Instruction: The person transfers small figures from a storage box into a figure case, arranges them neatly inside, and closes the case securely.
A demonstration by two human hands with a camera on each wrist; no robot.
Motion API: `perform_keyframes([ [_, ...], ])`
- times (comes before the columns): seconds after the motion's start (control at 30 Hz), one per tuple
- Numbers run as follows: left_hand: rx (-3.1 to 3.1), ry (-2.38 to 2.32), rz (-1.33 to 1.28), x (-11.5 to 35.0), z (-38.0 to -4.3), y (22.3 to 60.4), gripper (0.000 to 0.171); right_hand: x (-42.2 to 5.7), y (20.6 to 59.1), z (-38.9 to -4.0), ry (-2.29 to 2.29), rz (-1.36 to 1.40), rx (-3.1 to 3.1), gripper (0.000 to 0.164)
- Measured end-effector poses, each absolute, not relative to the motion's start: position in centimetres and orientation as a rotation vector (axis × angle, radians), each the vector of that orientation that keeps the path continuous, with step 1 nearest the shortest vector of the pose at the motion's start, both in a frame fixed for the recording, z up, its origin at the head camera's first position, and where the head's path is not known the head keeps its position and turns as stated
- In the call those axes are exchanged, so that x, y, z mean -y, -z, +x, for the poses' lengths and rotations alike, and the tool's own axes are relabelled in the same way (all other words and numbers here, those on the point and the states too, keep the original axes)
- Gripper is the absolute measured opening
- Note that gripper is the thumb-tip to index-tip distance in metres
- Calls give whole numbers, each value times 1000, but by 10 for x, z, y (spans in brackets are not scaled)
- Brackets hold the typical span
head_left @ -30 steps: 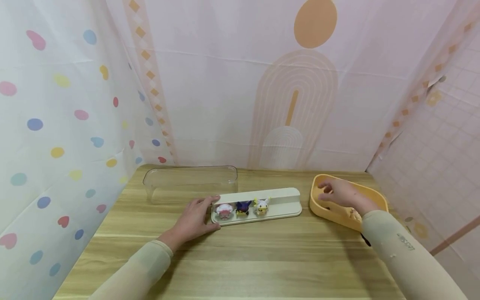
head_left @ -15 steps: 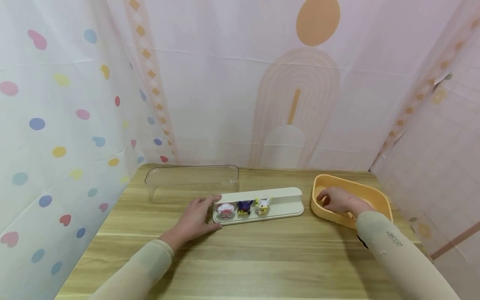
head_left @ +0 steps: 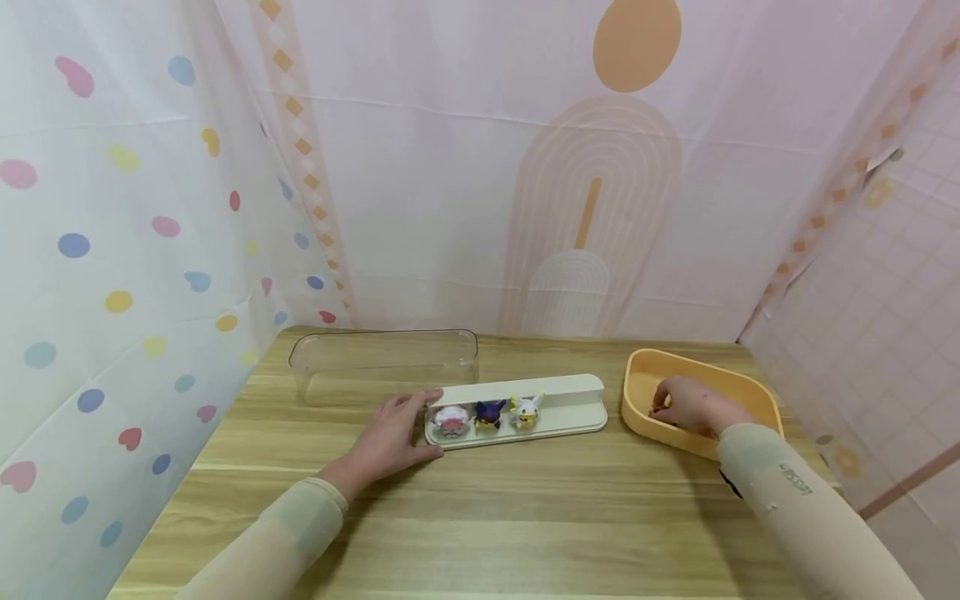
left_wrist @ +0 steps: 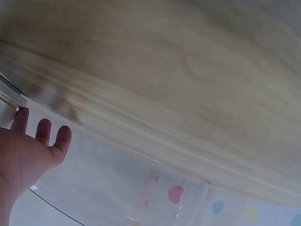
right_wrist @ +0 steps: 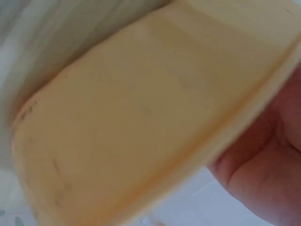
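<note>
A long cream display base (head_left: 573, 417) with a raised back step lies mid-table. Three small figurines line its left part: a pink-and-white figurine (head_left: 451, 422), a dark purple-and-yellow figurine (head_left: 489, 414) and a white-and-yellow figurine (head_left: 527, 411). My left hand (head_left: 384, 442) holds the base's left end, thumb at the front edge and index finger at the back step. Inside an orange-yellow bin (head_left: 637, 375), my right hand (head_left: 693, 404) pinches a small dark reddish-brown piece (head_left: 660, 409), mostly hidden by the fingers. The right wrist view shows mainly the bin's outer wall (right_wrist: 141, 108).
A clear plastic cover (head_left: 382, 354) with a dark rim stands behind the left hand, near the table's back edge. The wood-grain table (head_left: 510, 525) meets patterned curtains (head_left: 420, 208) at the back and sides. A small dark thing (head_left: 730, 483) shows beside the right sleeve.
My right hand has lowered into the orange-yellow bin, its fingers have closed, and a small dark piece now shows at the fingertips. My left hand stays at the base's end.
</note>
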State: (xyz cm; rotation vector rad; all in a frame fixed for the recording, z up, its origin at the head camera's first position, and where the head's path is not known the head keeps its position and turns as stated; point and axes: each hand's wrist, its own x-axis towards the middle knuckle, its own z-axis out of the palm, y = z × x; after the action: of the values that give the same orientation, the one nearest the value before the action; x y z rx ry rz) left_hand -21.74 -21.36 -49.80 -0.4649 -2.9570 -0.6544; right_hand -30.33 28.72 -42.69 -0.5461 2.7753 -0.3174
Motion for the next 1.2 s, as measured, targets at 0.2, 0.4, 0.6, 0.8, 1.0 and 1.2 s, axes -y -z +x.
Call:
perform_keyframes([
  [0.2,2955,656,-472,213,-218,497,90,-290,435,-312,489,-448,-2809,52],
  [0.4,2952,650,-471,213,-218,497,90,-293,441,-313,424,-528,-2836,49],
  [0.6,2960,662,-460,213,-218,497,90,-292,446,-314,546,-517,-2873,40],
  [0.8,2962,646,-463,214,-217,497,91,-288,447,-316,652,-578,-2947,10],
  [1.0,2952,631,-477,213,-216,496,91,-277,447,-314,675,-376,-2930,40],
  [1.2,2960,646,-471,212,-216,495,91,-267,451,-316,722,-279,-2888,49],
])
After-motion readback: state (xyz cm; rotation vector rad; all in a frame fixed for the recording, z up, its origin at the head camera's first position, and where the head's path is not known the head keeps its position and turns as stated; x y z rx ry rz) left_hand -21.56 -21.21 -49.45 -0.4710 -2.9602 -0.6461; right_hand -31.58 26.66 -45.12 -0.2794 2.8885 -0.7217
